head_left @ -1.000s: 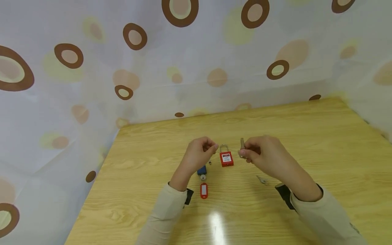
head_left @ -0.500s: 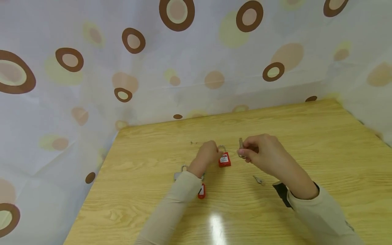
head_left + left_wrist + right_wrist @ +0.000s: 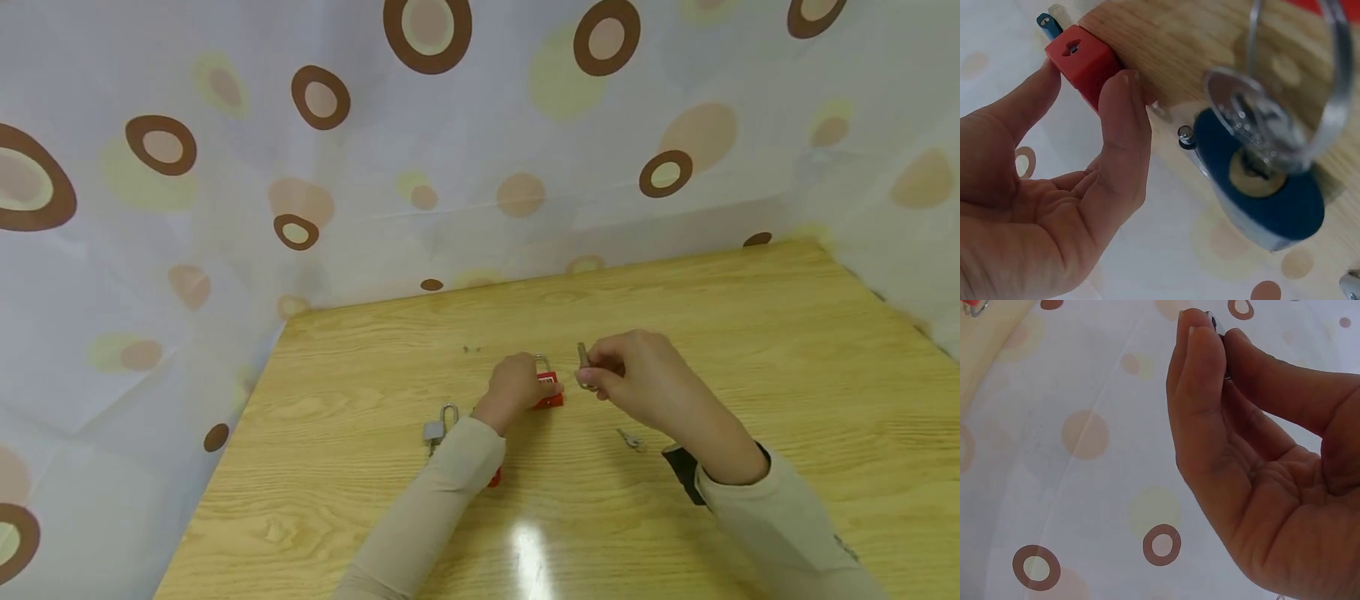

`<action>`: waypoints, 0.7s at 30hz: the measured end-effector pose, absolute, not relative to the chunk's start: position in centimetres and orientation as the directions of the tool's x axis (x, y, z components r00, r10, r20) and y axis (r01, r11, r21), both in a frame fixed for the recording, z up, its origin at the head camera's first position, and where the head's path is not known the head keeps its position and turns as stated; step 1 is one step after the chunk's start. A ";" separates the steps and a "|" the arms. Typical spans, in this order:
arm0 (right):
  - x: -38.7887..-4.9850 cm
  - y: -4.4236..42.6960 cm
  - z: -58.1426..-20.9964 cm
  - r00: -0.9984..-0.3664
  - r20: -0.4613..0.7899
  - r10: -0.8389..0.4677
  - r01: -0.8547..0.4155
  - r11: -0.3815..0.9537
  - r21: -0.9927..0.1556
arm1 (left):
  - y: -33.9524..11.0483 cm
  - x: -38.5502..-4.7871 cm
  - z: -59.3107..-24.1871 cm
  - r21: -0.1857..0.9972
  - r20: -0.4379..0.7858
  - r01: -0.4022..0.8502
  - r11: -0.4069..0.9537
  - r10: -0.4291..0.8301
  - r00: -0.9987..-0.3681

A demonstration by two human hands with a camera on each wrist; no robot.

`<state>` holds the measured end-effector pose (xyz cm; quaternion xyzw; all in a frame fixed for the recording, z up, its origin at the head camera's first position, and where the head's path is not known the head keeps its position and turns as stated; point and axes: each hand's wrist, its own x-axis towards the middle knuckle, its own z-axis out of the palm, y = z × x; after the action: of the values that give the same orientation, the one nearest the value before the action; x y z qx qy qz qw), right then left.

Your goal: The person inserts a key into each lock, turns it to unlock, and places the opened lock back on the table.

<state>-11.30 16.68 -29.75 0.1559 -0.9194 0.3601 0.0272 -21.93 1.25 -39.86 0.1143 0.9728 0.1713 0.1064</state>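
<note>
In the head view, the left hand (image 3: 515, 387) is at the red padlock (image 3: 550, 400), covering part of its body and white label. The left wrist view shows the thumb and fingers on opposite sides of the red padlock (image 3: 1088, 59), its keyhole end facing the camera. To its right, the right hand (image 3: 637, 375) pinches a slim metal piece (image 3: 582, 355) upright above the table. In the right wrist view, the fingers hide most of that piece, so its kind is unclear. A blue padlock (image 3: 1216, 134) with a key and ring in its keyhole stands near the left hand.
A silver padlock (image 3: 433, 432) lies left of the left forearm. Small keys (image 3: 630, 439) lie below the right hand. Tiny pieces (image 3: 471, 349) lie farther back on the wooden table (image 3: 337, 358). A red tag (image 3: 495, 477) shows partly beside the left sleeve. A patterned sheet (image 3: 450, 167) hangs behind.
The left hand has moved right and down from beside the red padlock onto it. Its forearm now covers the blue padlock; the silver padlock has come into view. The right hand keeps its pinch.
</note>
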 end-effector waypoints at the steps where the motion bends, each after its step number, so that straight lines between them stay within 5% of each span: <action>1: -11.3 16.6 -29.8 -0.950 0.161 -0.268 -0.306 0.692 -0.654 | 1.2 -21.9 -39.9 0.361 -0.173 0.184 0.914 0.260 -0.950; 12: -11.5 16.3 -30.1 -0.948 0.161 -0.275 -0.313 0.703 -0.639 | 1.4 -21.8 -39.8 0.371 -0.143 0.181 0.911 0.248 -0.958; 21: -11.5 16.3 -30.2 -0.949 0.156 -0.274 -0.309 0.710 -0.632 | 1.1 -22.5 -40.4 0.518 -0.167 0.136 0.845 0.256 -0.952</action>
<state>-11.53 16.32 -30.19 0.1579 -0.9244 0.3464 0.0251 -22.50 1.13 -40.40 0.1026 0.9534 0.2592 0.1157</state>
